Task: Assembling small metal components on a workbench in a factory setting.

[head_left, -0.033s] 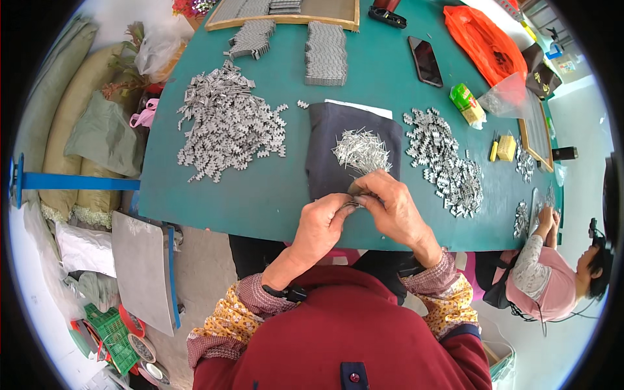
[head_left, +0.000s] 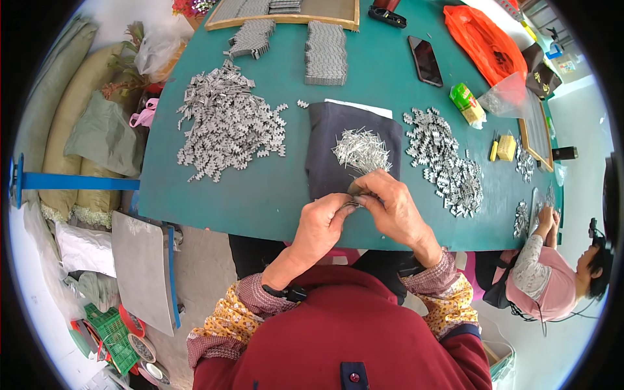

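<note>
Both hands meet at the near edge of the green surface [head_left: 273, 188], over the lower rim of a dark cloth [head_left: 331, 140]. The left hand [head_left: 322, 224] pinches a small grey metal piece [head_left: 353, 201] between thumb and forefinger; the right hand [head_left: 393, 208] closes narrowly on the same piece from 3 o'clock, fingertips touching it. Whether a pin sits between the right fingers cannot be told.

Just beyond the hands, at 12 o'clock on the cloth, lies a loose heap of thin metal pins [head_left: 361, 149]. At 10 o'clock spreads a large pile of notched metal pieces [head_left: 227, 123]; at 2 o'clock a smaller pile of similar pieces [head_left: 445, 162].

The piece looks light, stiff and thin, probably smooth and easy to let slip, so a fingertip pinch on its flat faces suits it best. The pins seem springy and prone to scatter; picking one near an end would likely be easiest.

At 4 o'clock, well apart, another person [head_left: 552, 273] sits at the surface's edge.
</note>
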The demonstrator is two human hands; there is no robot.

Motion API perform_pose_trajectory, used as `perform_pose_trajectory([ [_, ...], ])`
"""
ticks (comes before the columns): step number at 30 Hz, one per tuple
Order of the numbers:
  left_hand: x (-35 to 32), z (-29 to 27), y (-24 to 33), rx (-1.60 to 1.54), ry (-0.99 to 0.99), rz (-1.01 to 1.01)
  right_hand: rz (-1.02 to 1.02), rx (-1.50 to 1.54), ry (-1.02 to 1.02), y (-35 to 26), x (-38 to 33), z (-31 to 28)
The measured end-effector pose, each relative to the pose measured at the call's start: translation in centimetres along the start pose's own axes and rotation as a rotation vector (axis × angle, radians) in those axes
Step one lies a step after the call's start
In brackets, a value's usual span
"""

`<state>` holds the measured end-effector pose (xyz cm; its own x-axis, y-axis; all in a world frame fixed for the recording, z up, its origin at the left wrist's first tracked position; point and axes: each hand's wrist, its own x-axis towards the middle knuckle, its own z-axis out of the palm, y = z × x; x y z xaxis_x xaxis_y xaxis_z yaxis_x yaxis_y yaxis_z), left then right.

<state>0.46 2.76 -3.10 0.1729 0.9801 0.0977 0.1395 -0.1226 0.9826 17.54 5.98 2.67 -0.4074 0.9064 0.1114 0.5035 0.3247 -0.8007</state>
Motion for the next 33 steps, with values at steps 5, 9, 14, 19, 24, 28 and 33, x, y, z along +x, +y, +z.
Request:
perform_pose_trajectory([
  [5,0.0,-0.1,-0.2,0.042,-0.018,-0.002,0.008,-0.011,-0.018,-0.1,0.0,0.1],
  [9,-0.1,-0.1,-0.2,0.028,-0.020,-0.012,-0.015,-0.032,-0.020,0.1,-0.1,0.4],
  [14,-0.1,-0.1,-0.5,0.031,-0.027,-0.001,0.007,-0.038,-0.012,0.0,-0.1,0.5],
  [19,0.0,0.0,-0.5,0.032,-0.018,0.030,-0.011,-0.055,-0.021,0.0,0.0,0.5],
  [24,-0.1,0.0,-0.4,0.048,-0.037,0.008,-0.202,-0.221,-0.002,-0.3,-0.1,1.3],
  [28,-0.1,-0.4,0.0,0.071,-0.070,-0.024,-0.301,-0.295,-0.014,-0.3,-0.5,1.2],
  [33,0.0,-1.0,0.8,-0.214,-0.133,-0.328,-0.322,-0.276,0.111,0.3,-2.8,2.8],
])
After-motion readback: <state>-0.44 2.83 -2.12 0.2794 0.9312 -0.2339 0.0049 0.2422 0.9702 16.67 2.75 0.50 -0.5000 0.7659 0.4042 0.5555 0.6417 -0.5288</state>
